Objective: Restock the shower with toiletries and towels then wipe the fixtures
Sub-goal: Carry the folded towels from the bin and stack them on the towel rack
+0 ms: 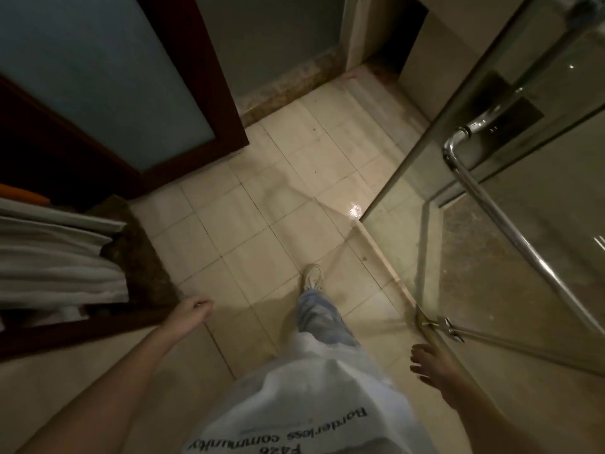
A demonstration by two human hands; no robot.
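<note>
A stack of folded white towels (55, 260) lies on a dark wooden shelf at the left. My left hand (193, 311) hangs just right of the shelf's corner with fingers loosely curled, holding nothing. My right hand (432, 365) is spread with straight fingers next to the near edge of the glass shower door (491, 257), empty. A chrome handle bar (484, 204) runs down the glass. Whether my right hand touches the glass is unclear.
A dark-framed frosted glass door (108, 83) stands at the upper left. Beige tiled floor (262, 204) spreads ahead, with my leg and shoe (312, 278) stepping onto it. A metal hinge bracket (448, 326) sits low on the shower door. An orange item (23, 193) lies above the towels.
</note>
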